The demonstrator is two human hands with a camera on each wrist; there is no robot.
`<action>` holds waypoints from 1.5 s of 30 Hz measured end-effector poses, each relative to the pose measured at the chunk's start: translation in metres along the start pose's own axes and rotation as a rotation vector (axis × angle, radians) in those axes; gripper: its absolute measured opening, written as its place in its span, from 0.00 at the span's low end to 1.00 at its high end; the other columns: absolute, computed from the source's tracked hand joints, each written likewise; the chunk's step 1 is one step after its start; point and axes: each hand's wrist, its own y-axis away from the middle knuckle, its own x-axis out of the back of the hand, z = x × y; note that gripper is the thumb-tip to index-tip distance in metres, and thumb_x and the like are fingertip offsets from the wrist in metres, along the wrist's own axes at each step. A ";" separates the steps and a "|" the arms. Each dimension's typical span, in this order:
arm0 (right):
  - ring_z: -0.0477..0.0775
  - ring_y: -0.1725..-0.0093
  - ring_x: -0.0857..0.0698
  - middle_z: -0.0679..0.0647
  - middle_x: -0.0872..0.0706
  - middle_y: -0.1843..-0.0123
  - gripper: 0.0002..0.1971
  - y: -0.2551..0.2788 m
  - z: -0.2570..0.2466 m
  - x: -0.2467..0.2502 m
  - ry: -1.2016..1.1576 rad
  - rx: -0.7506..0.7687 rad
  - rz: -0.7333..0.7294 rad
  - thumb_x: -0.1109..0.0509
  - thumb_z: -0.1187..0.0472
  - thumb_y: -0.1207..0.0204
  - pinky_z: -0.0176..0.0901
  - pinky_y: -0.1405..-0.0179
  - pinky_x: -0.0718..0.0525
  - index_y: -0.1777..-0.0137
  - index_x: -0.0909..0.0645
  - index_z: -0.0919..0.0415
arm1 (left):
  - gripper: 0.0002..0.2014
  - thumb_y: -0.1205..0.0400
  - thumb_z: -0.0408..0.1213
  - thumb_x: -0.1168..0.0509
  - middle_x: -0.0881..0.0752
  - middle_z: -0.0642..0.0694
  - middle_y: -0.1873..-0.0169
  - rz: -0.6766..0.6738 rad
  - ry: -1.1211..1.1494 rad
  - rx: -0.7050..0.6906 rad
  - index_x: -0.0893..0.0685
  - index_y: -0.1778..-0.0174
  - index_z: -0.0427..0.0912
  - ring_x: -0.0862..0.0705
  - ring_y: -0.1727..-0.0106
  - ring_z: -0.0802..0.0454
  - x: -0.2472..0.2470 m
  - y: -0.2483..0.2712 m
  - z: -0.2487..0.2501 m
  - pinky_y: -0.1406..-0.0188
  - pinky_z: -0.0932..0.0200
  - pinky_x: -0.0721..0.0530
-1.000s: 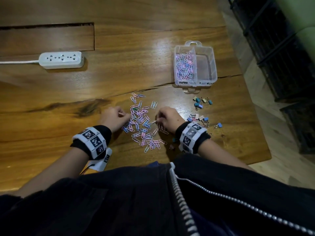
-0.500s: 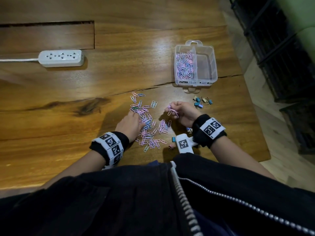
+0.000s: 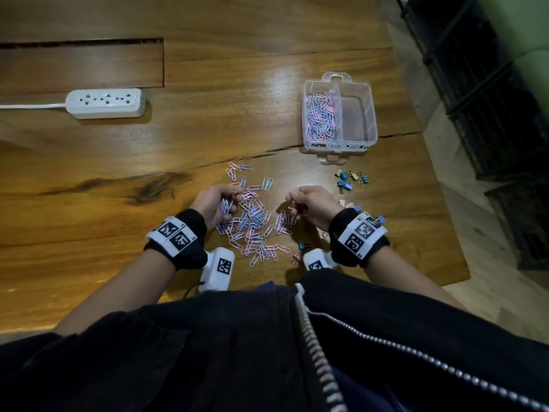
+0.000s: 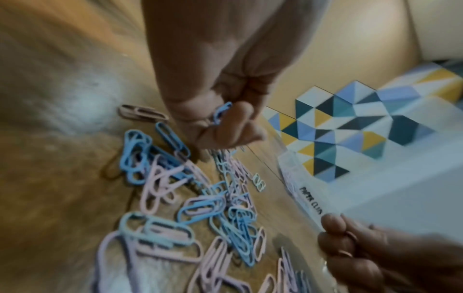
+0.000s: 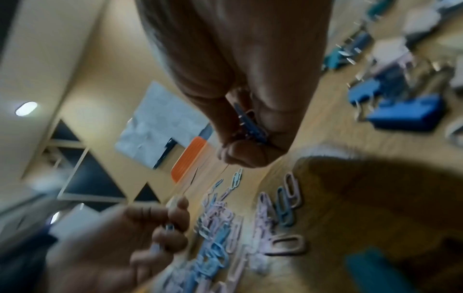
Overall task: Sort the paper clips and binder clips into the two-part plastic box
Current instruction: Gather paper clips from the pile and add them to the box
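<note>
Both hands hover over the scattered paper clips (image 3: 255,221) on the wooden surface (image 3: 89,162). The left hand (image 3: 218,203) has its grip curled round several clips, and the right hand (image 3: 312,206) pinches a few more. The plastic box (image 3: 368,114) sits beyond, with binder clips (image 3: 350,179) just before it.

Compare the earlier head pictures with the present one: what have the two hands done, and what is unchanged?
The right hand went forward towards the clear two-part plastic box with clips, then came back beside the pile of pink and blue paper clips, gripping a few. The left hand gathered some. Box, blue binder clips and white power strip stayed.
</note>
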 end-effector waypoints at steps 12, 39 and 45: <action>0.45 0.73 0.31 0.55 0.23 0.67 0.14 0.016 -0.003 0.005 -0.062 0.014 -0.089 0.49 0.75 0.20 0.28 0.81 0.31 0.61 0.25 0.64 | 0.43 0.33 0.70 0.37 0.27 0.38 0.37 0.397 -1.371 -0.275 0.28 0.35 0.36 0.26 0.36 0.41 -0.018 -0.023 0.005 0.41 0.46 0.22; 0.47 0.66 0.28 0.48 0.27 0.68 0.17 0.006 0.006 -0.010 0.873 0.201 -0.043 0.46 0.61 0.18 0.33 0.72 0.35 0.70 0.32 0.52 | 0.13 0.13 0.37 0.52 0.24 0.48 0.65 -0.117 -0.736 -0.117 0.23 0.55 0.39 0.28 0.76 0.60 -0.010 0.007 0.001 0.81 0.69 0.28; 0.47 0.75 0.38 0.49 0.36 0.74 0.15 0.005 -0.003 0.005 0.235 0.099 0.029 0.46 0.66 0.24 0.36 0.79 0.39 0.73 0.35 0.56 | 0.25 0.16 0.56 0.56 0.18 0.38 0.47 0.103 -1.554 -0.346 0.25 0.44 0.37 0.18 0.48 0.40 -0.024 0.009 -0.008 0.49 0.49 0.19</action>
